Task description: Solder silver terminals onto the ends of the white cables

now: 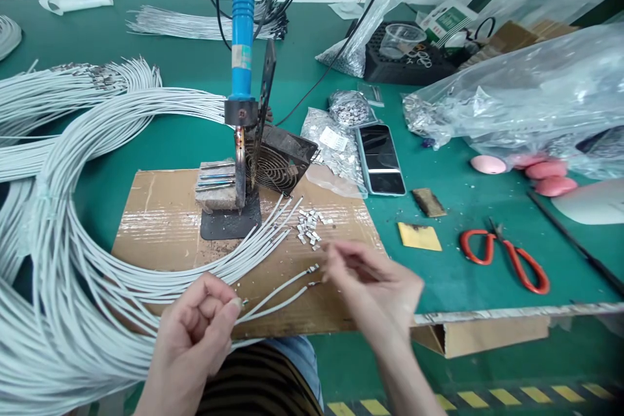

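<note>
My left hand [197, 331] is closed in a pinch near the front edge of the cardboard. A small metal tip [245, 303] pokes out past its thumb, seemingly the end of a white cable mostly hidden by the fingers. Thumb and fingers of my right hand [373, 286] are pressed together beside the pile of small metal terminals [311, 227]; whatever they hold is hidden. Between the hands lie two white cables [280, 296] with metal terminals on their ends. Behind them a bundle of white cables [258, 244] fans out with its ends towards the terminals.
A blue-handled soldering iron [242, 45] stands upright over a block with solder-like sticks [214, 179], beside a small black fan [280, 159]. Coiled cables [53, 208] fill the left. Rightward lie a phone [381, 159], yellow sponge [419, 236], red-handled cutters [504, 250] and plastic bags [526, 91].
</note>
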{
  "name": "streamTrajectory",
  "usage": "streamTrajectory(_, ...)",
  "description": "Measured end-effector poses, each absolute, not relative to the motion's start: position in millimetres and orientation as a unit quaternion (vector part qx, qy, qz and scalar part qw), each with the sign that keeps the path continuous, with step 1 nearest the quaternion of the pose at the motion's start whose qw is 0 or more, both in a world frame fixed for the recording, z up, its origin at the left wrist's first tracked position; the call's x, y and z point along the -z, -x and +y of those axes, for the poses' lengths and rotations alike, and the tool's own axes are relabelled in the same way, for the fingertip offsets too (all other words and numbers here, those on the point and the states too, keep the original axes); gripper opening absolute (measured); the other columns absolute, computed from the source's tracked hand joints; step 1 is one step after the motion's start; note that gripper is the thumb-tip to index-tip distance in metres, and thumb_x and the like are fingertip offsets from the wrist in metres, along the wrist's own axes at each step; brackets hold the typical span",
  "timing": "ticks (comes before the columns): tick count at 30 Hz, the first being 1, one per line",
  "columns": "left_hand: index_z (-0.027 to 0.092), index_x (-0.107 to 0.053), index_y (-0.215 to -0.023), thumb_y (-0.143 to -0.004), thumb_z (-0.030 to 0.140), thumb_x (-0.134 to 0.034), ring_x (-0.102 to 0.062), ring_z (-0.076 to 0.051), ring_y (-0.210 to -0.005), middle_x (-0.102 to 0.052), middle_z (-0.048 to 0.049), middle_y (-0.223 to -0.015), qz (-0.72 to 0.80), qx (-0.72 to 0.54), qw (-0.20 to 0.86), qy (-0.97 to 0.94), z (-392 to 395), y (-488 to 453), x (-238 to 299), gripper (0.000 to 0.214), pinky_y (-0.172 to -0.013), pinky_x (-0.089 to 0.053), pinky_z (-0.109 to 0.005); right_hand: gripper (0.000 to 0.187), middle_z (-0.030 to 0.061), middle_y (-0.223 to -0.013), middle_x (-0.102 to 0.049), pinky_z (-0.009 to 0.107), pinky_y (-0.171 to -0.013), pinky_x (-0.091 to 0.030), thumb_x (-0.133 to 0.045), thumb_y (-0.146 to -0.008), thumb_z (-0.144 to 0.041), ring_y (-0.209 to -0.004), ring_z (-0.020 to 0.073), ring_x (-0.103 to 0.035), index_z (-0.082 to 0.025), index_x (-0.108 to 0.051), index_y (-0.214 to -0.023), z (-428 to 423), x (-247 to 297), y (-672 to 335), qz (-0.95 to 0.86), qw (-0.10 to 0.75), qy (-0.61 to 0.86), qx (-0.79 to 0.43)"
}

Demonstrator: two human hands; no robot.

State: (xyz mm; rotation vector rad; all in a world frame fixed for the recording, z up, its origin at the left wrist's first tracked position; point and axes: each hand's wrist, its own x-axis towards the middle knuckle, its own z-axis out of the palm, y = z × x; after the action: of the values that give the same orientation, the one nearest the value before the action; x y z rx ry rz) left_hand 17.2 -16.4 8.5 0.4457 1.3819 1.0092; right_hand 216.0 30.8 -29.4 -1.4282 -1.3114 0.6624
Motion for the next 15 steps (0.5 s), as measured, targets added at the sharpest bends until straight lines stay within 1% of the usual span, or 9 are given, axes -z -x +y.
streamTrajectory(2,0.017,-0.063,-0.071,-0.066,0.063,-0.093,-0.014,-0.001,-0.043,-0.037,0.013,-0.05,0.593,-0.44,0.647,-0.187,-15.5,-14.8,-9.8,0.055,-0.042,-0.013,-0.016,0.008,0.0051,-0.075,-0.083,0.03,-0.056,-0.064,-0.078,-0.086,-0.024,-0.056,0.0194,-0.074,-0.02,-0.084,-0.087,31.9,37.4,-234.1,-0.502,0.537,0.633,-0.241)
streamTrajectory(4,0.017,-0.063,-0.071,-0.068,0.062,-0.093,-0.016,-0.001,-0.044,-0.041,0.0118,-0.052,0.583,-0.437,0.656,-0.199,-13.6,-14.7,-10.2,0.054,-0.042,-0.015,-0.015,0.017,0.0067,-0.08,-0.084,0.032,-0.064,-0.067,-0.077,-0.091,-0.034,-0.064,0.0209,-0.078,-0.019,-0.085,-0.089,28.4,41.7,-242.6,-0.491,0.531,0.637,-0.266)
streamTrajectory(6,0.017,-0.063,-0.072,-0.07,0.061,-0.092,-0.018,-0.002,-0.045,-0.043,0.0112,-0.053,0.579,-0.436,0.657,-0.208,-11.8,-15.9,-10.1,0.053,-0.041,-0.017,-0.015,0.035,0.0071,-0.079,-0.083,0.032,-0.065,-0.066,-0.062,-0.103,-0.044,-0.065,0.0205,-0.078,-0.02,-0.085,-0.092,21.5,42.2,-238.6,-0.494,0.533,0.604,-0.325)
streamTrajectory(7,0.017,-0.063,-0.072,-0.071,0.061,-0.091,-0.019,-0.002,-0.046,-0.042,0.0112,-0.054,0.579,-0.437,0.655,-0.21,-11.3,-16.4,-10.1,0.052,-0.041,-0.018,-0.014,0.044,0.0067,-0.075,-0.081,0.031,-0.062,-0.065,-0.052,-0.108,-0.045,-0.062,0.0194,-0.076,-0.02,-0.085,-0.093,17.7,41.3,-232.5,-0.496,0.538,0.582,-0.355)
streamTrajectory(8,0.017,-0.062,-0.072,-0.071,0.06,-0.091,-0.02,-0.003,-0.046,-0.042,0.0112,-0.054,0.581,-0.438,0.654,-0.209,-11.0,-16.8,-10.2,0.052,-0.041,-0.019,-0.014,0.049,0.0057,-0.071,-0.079,0.029,-0.058,-0.062,-0.046,-0.111,-0.044,-0.059,0.018,-0.073,-0.02,-0.084,-0.094,14.2,39.9,-224.5,-0.497,0.541,0.561,-0.382)
streamTrajectory(9,0.018,-0.062,-0.073,-0.071,0.06,-0.091,-0.021,-0.003,-0.046,-0.042,0.0112,-0.053,0.582,-0.438,0.653,-0.206,-10.9,-17.0,-10.5,0.052,-0.042,-0.02,-0.014,0.047,0.0043,-0.067,-0.075,0.027,-0.055,-0.06,-0.046,-0.111,-0.042,-0.056,0.0166,-0.07,-0.02,-0.084,-0.094,11.2,38.3,-215.4,-0.501,0.537,0.544,-0.406)
streamTrajectory(11,0.018,-0.061,-0.074,-0.071,0.06,-0.092,-0.022,-0.003,-0.046,-0.043,0.0109,-0.053,0.584,-0.438,0.655,-0.196,-11.4,-16.6,-11.6,0.052,-0.042,-0.019,-0.014,0.033,0.0025,-0.066,-0.071,0.024,-0.052,-0.055,-0.06,-0.106,-0.036,-0.056,0.0143,-0.066,-0.021,-0.085,-0.091,6.9,34.7,-196.3,-0.515,0.514,0.515,-0.453)
streamTrajectory(13,0.018,-0.062,-0.076,-0.071,0.058,-0.092,-0.02,-0.003,-0.046,-0.047,0.0104,-0.053,0.577,-0.44,0.663,-0.183,-12.0,-15.6,-12.9,0.051,-0.042,-0.018,-0.014,0.018,0.0025,-0.071,-0.071,0.022,-0.051,-0.052,-0.07,-0.099,-0.031,-0.057,0.0129,-0.063,-0.023,-0.086,-0.093,4.5,31.2,-179.7,-0.51,0.501,0.484,-0.505)
streamTrajectory(15,0.017,-0.064,-0.077,-0.071,0.057,-0.093,-0.017,-0.002,-0.046,-0.051,0.0097,-0.054,0.565,-0.445,0.672,-0.175,-12.6,-14.6,-13.6,0.05,-0.043,-0.018,-0.013,0.013,0.0036,-0.076,-0.073,0.022,-0.052,-0.051,-0.074,-0.095,-0.028,-0.059,0.0126,-0.063,-0.024,-0.087,-0.095,3.1,28.1,-168.3,-0.49,0.495,0.457,-0.554)
